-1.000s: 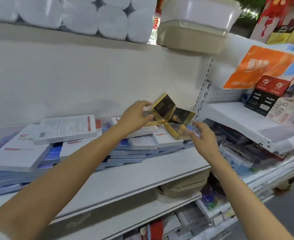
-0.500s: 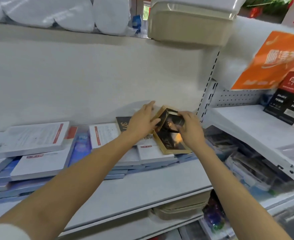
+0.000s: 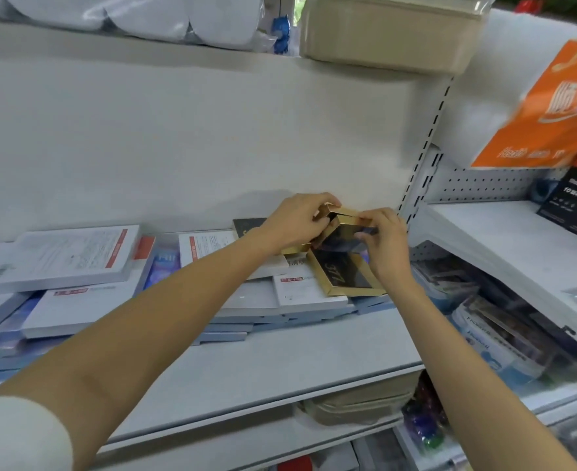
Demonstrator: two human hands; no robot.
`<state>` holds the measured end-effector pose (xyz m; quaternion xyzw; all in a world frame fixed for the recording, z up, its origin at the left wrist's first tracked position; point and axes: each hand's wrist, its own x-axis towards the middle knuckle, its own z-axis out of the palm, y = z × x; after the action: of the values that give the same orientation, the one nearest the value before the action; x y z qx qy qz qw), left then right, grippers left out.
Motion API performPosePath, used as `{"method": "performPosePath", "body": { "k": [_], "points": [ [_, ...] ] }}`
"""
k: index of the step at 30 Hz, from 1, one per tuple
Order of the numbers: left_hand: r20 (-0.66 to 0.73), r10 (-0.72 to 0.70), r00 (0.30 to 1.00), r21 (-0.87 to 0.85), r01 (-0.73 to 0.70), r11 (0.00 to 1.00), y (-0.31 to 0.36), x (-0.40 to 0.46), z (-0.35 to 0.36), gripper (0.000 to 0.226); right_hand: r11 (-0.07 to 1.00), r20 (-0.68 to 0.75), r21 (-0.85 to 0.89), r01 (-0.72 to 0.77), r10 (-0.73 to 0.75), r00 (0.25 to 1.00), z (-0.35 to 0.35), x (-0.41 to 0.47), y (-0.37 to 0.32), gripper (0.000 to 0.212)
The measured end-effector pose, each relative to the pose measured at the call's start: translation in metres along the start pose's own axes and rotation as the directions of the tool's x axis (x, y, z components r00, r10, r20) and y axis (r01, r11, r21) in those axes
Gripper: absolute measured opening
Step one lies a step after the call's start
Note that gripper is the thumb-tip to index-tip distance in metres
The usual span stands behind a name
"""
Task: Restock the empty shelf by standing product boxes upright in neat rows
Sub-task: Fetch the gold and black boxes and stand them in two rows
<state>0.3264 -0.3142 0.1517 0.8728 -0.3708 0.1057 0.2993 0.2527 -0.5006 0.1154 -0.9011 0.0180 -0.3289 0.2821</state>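
— Where are we holding the gold-edged black box?

— Up at the back of the shelf, near the slotted upright. Our left hand is gripping its left end and our right hand is pinching its right edge, fingers curled round it.

— What is sitting under it?

— Another gold-edged box is lying flat on the white and blue flat boxes, which are lying in piles along the shelf.

The gold-edged black box lying flat shows gold characters like "377", seen sideways. The dark pack at right shows "10". The orange sign has white characters, too blurred to read.
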Motion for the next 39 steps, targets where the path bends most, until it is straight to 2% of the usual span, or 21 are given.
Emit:
{"method": "performPosePath", "body": {
  "k": [6,9,11,14,18,20,24,27,29,30,32,34,36,37,39],
  "points": [
    [-0.164,-0.057,0.985,-0.212,0.021,0.977,0.006,-0.027,-0.035,0.033,0.971,-0.109,-0.027,0.237,-0.238,0.965,-0.008,0.0,-0.04,0.029],
    [-0.228,-0.108,0.968,-0.366,0.018,0.931,0.009,-0.049,-0.066,0.033,0.959,-0.165,0.022,0.282,-0.275,0.947,-0.011,0.001,-0.076,0.031],
    [-0.25,-0.129,0.96,-0.407,0.017,0.913,0.007,-0.069,-0.089,0.032,0.945,-0.207,0.089,0.315,-0.292,0.934,-0.009,-0.001,-0.104,0.029],
    [-0.291,-0.112,0.95,-0.401,-0.015,0.916,-0.001,-0.109,-0.122,0.03,0.904,-0.228,0.126,0.409,-0.375,0.899,0.004,-0.007,-0.146,0.023],
    [-0.37,-0.125,0.92,-0.241,0.035,0.97,-0.025,-0.173,-0.16,0.054,0.869,-0.178,0.188,0.458,-0.429,0.886,0.036,-0.022,-0.206,0.023],
    [-0.429,-0.15,0.891,-0.214,0.061,0.975,-0.043,-0.21,-0.182,0.052,0.848,-0.159,0.267,0.458,-0.43,0.889,0.056,-0.036,-0.243,0.027],
    [-0.501,-0.287,0.816,-0.299,0.148,0.943,-0.072,-0.281,-0.22,0.041,0.867,-0.098,0.414,0.277,-0.261,0.961,0.093,-0.071,-0.318,0.045],
    [-0.532,-0.471,0.704,-0.49,0.198,0.849,-0.094,-0.347,-0.25,0.04,0.864,0.016,0.498,0.081,-0.103,0.995,0.125,-0.107,-0.384,0.062],
    [-0.531,-0.573,0.624,-0.635,0.156,0.757,-0.106,-0.392,-0.271,0.037,0.777,0.194,0.617,-0.124,0.002,0.981,0.146,-0.131,-0.429,0.067],
    [-0.524,-0.614,0.591,-0.691,0.126,0.711,-0.111,-0.416,-0.281,0.035,0.696,0.3,0.681,-0.226,0.017,0.954,0.158,-0.143,-0.452,0.064],
    [-0.505,-0.673,0.54,-0.758,0.095,0.646,-0.124,-0.464,-0.3,0.042,0.548,0.435,0.763,-0.342,-0.044,0.899,0.179,-0.166,-0.497,0.052],
    [-0.487,-0.713,0.505,-0.791,0.092,0.605,-0.136,-0.514,-0.321,0.052,0.463,0.48,0.797,-0.388,-0.097,0.872,0.199,-0.191,-0.54,0.042],
    [-0.457,-0.743,0.489,-0.807,0.123,0.577,-0.149,-0.562,-0.345,0.053,0.419,0.513,0.804,-0.422,-0.128,0.849,0.214,-0.217,-0.581,0.02],
    [-0.435,-0.758,0.486,-0.818,0.14,0.559,-0.154,-0.584,-0.358,0.05,0.409,0.53,0.803,-0.434,-0.156,0.834,0.222,-0.23,-0.6,0.015],
    [-0.38,-0.796,0.472,-0.837,0.19,0.513,-0.161,-0.625,-0.385,0.038,0.414,0.559,0.794,-0.446,-0.208,0.802,0.236,-0.254,-0.635,0.02]
  ]
}}
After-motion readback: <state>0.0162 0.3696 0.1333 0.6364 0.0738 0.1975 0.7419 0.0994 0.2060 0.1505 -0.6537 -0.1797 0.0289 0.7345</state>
